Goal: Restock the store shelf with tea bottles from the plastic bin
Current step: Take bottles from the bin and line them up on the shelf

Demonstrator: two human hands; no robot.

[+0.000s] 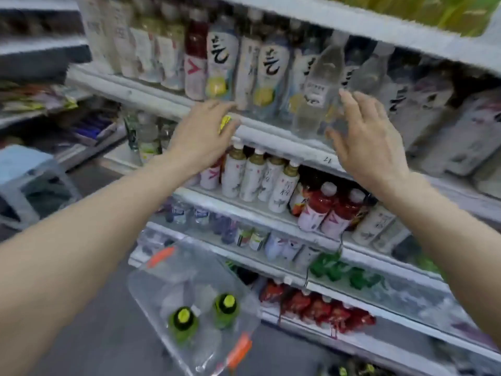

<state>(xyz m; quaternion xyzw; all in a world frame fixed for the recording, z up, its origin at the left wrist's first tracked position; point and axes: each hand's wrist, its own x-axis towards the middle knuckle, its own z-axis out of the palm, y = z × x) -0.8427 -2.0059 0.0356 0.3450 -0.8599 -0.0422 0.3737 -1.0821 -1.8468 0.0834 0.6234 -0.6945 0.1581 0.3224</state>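
Note:
Both of my hands are raised in front of a white store shelf [260,134] packed with drink bottles. My left hand [200,134] hovers with relaxed fingers at the shelf's front edge, holding nothing. My right hand [366,137] is spread open just in front of a clear pale bottle [320,85] that leans on the shelf; the blur hides whether the fingers touch it. Below on the floor stands a clear plastic bin [151,291] with orange latches, and two green-capped tea bottles [183,322] [226,310] stand upright inside it.
Lower shelves hold white-labelled tea bottles [254,177], red drinks [330,210] and green bottles [339,270]. A pale blue plastic stool [24,169] stands on the floor at the left. Another shelf with packets runs along the far left.

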